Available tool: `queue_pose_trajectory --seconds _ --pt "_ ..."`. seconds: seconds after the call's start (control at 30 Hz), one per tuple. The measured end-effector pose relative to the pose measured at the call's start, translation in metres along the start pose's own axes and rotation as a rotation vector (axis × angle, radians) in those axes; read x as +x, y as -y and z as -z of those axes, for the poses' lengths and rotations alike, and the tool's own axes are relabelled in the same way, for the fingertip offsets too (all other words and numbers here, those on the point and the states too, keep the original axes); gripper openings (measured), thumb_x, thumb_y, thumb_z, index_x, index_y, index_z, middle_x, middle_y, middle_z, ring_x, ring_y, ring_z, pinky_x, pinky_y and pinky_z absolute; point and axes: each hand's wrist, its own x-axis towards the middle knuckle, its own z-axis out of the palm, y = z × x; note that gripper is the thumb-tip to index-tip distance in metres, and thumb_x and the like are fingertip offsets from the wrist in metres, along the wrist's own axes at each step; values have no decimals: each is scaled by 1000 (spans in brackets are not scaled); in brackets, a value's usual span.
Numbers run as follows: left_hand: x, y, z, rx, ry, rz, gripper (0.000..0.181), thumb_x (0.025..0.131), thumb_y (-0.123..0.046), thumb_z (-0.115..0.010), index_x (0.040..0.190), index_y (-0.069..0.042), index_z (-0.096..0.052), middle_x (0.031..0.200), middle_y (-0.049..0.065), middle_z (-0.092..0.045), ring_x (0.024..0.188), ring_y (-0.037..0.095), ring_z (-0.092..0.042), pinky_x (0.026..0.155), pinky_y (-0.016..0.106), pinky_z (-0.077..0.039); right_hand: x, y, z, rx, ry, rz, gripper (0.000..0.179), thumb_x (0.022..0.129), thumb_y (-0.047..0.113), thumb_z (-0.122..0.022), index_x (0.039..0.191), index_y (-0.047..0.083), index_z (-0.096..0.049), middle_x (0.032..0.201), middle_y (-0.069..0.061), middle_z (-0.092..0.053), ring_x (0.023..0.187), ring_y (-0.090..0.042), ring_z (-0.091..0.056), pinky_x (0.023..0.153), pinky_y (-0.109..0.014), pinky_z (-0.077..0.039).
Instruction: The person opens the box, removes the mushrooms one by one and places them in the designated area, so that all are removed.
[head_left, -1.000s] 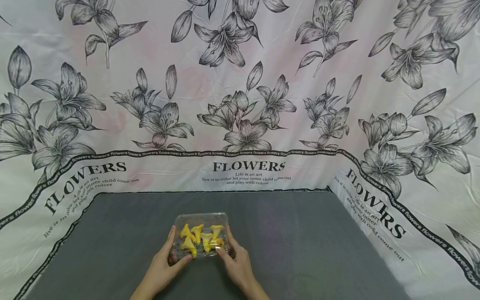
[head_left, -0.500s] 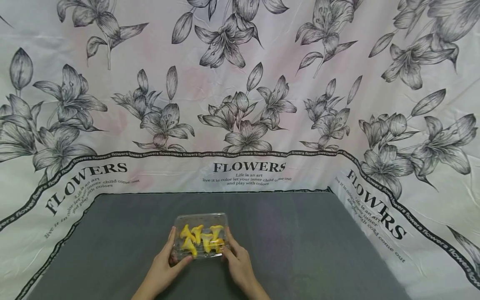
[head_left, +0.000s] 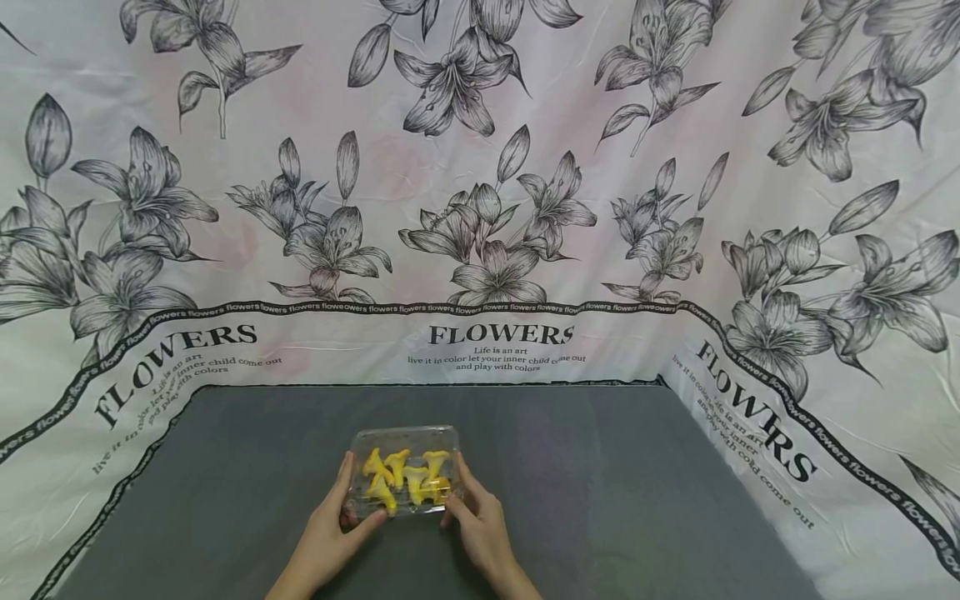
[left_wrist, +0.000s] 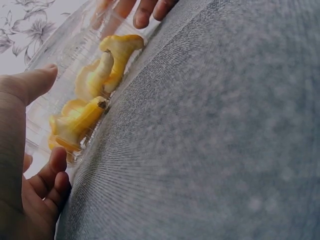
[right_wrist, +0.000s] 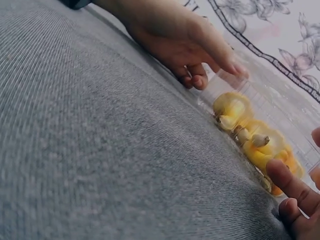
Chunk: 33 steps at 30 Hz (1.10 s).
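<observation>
Leftmost, the person's left hand [head_left: 330, 529] grips the left end of a clear plastic box [head_left: 405, 437], thumb laid across its near top edge and fingers curled along its side. Inside the box lie several yellow mushroom-shaped pieces [head_left: 403, 482], crowded together. On the other end, the right hand [head_left: 480, 521] clasps the box likewise, thumb on the near corner and fingers along the right wall. The box rests on a grey cloth [head_left: 637, 500] near its front middle, with a flower-printed sheet [head_left: 495, 208] behind.

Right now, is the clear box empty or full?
Not empty: the clear box holds several yellow mushrooms, seen through its walls.
</observation>
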Motion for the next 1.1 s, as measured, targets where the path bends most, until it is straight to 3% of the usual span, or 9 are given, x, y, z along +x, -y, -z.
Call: queue_pose_trajectory --seconds 0.13,0.27,0.43,0.57,0.63,0.77,0.9,1.03,1.1 --pt "0 1 1 -15 0 -13 110 92 -37 -85 172 -11 -15 158 19 -41 68 6 -42 63 24 -40 1 -3 2 -25 9 58 67 102 8 -68 163 7 -42 149 -22 -60 65 -13 -70 59 -19 -42" --pt "0 2 2 -20 2 -15 109 92 -37 -85 172 -11 -14 161 20 -39 66 6 -42 62 25 -40 2 -5 4 -31 17 121 68 98 4 -71 160 3 -45 153 -26 -53 60 -13 -69 44 -18 -37" --pt "1 4 2 7 -3 -11 111 91 -38 -86 172 -10 -16 164 20 -37 67 7 -42 64 25 -41 2 -6 4 -39 2 145 67 94 1 -73 157 4 -50 140 -23 -67 57 -17 -69 42 -17 -36" --pt "1 3 3 19 -2 18 115 87 -41 -89 172 -10 -17 165 18 -36 68 9 -43 63 25 -41 2 -8 4 -62 -13 137 67 90 -2 -72 154 4 -54 95 -13 -80 54 -15 -67 42 -15 -35" --pt "2 3 3 12 -3 28 117 86 -43 -90 172 -11 -17 164 17 -37 67 10 -43 63 26 -41 2 -9 4 -67 -17 138 67 89 -3 -72 154 4 -55 85 -10 -78 53 -14 -67 42 -13 -34" --pt "3 3 2 -2 -11 19 119 84 -44 -91 172 -12 -17 171 21 -28 64 9 -42 61 26 -42 2 -11 4 -68 -25 151 67 88 -6 -71 153 4 -56 115 -17 -79 54 -13 -69 40 -13 -34" --pt "4 3 2 23 -44 -30 121 82 -42 -93 170 -6 -19 171 25 -22 67 11 -45 63 25 -46 2 -13 6 -56 -18 175 66 88 -8 -71 152 3 -57 144 -21 -63 54 -12 -70 39 -13 -36" --pt "5 3 2 51 -63 -51 121 80 -43 -95 168 -2 -23 168 26 -26 106 33 -64 69 26 -53 2 -14 6 -43 -7 192 65 88 -8 -72 151 3 -58 135 -21 -69 53 -11 -69 40 -12 -36" --pt "5 2 3 41 -44 -21 124 79 -45 -95 170 -5 -20 170 25 -27 107 35 -66 67 27 -53 2 -14 6 -48 -8 199 65 88 -8 -73 151 3 -58 128 -20 -74 53 -9 -68 43 -12 -37"
